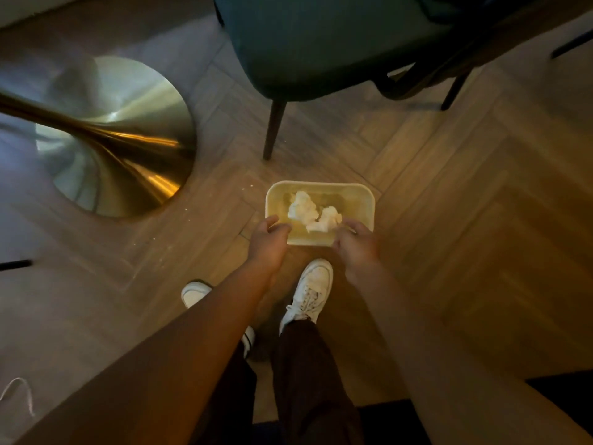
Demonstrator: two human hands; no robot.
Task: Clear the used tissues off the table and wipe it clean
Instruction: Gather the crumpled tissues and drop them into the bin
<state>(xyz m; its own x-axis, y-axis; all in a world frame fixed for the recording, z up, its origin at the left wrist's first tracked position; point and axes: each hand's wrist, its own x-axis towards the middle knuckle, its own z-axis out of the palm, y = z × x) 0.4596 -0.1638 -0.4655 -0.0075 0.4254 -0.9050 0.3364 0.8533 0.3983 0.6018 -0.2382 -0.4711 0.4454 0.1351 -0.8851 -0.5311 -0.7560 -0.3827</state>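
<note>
- Herringbone wooden flooring [449, 194] fills the dim frame; a brass table base [112, 139] is seen at upper left, a dark chair [314, 49] at top centre.
- A pale bin [365, 200] stands at centre, with crumpled used tissues [308, 210] lying inside.
- The left hand [268, 240] and right hand [354, 244] are held over its near rim, fingers loosely curled, apparently gripping nothing.
- White sneakers [313, 293] are seen below.

no readable text, no labels (dim)

Both arms reach down, left hand [269, 237] and right hand [355, 242] loosely curled.
</note>
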